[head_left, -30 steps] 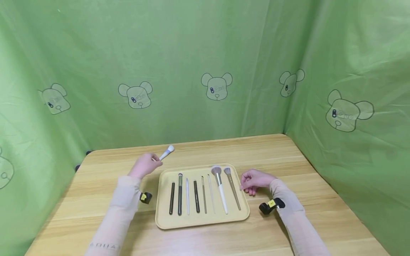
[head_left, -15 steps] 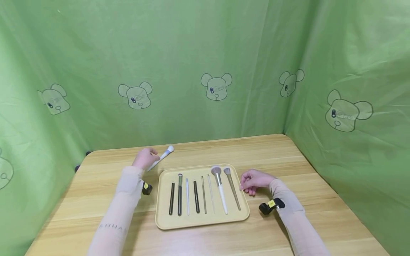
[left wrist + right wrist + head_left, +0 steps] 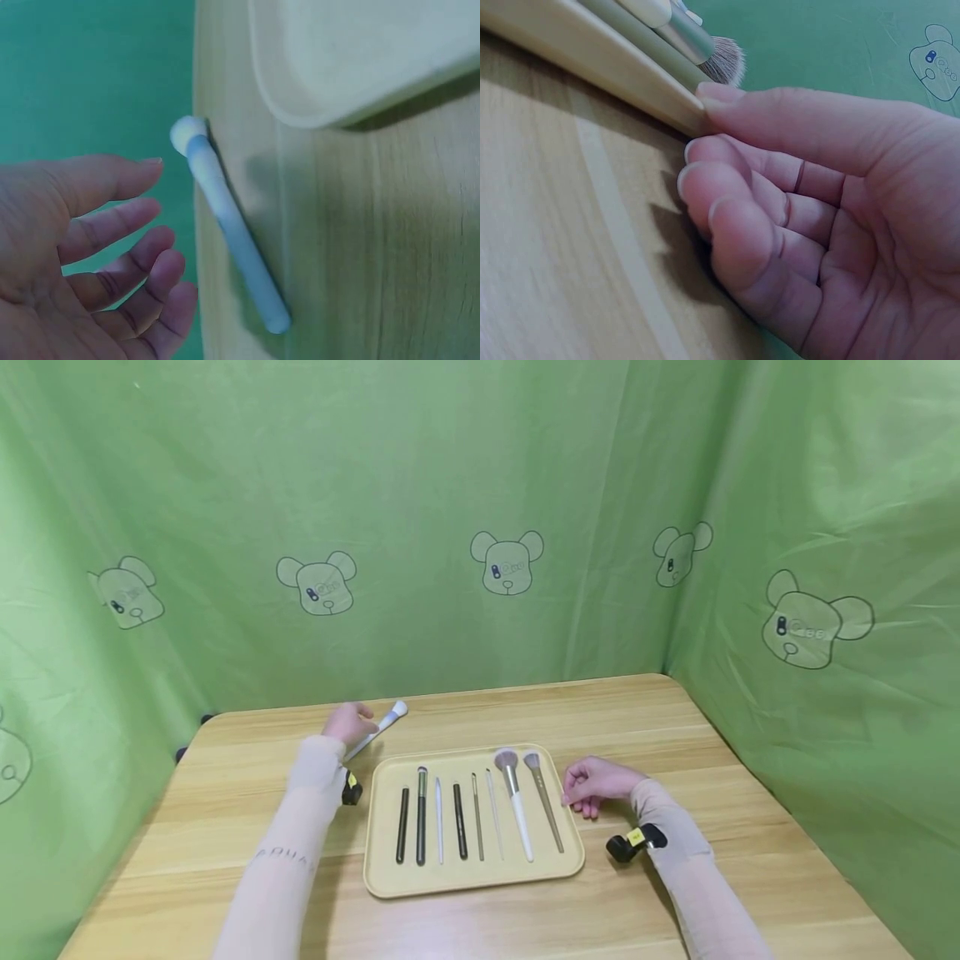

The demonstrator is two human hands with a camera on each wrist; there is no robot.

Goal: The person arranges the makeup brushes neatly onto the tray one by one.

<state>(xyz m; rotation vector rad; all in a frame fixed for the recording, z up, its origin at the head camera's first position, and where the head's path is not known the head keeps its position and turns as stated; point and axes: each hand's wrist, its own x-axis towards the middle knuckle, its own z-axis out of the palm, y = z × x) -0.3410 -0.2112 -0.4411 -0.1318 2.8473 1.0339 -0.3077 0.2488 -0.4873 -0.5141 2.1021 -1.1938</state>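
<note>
A white makeup brush (image 3: 392, 717) with a bluish band lies aslant on the table behind the tray's left corner. My left hand (image 3: 349, 723) hovers beside it, and in the left wrist view its fingers are loosely bent, apart from the makeup brush (image 3: 238, 236). At the right edge of the beige tray (image 3: 472, 888), my right hand (image 3: 604, 778) pinches the rim. The right wrist view has the thumb on top of the tray rim (image 3: 622, 67) and the other fingers curled below.
Inside the tray several brushes and slim sticks lie side by side, among them a large white-handled brush (image 3: 519, 814), a brown brush (image 3: 545, 802) and a black-handled brush (image 3: 422, 818). Green curtains (image 3: 420, 527) hang behind the wooden table (image 3: 637, 718) and along its sides.
My left hand has let go of the white makeup brush, which now lies on the table, and has shifted slightly. The right hand and the tray have stayed put.
</note>
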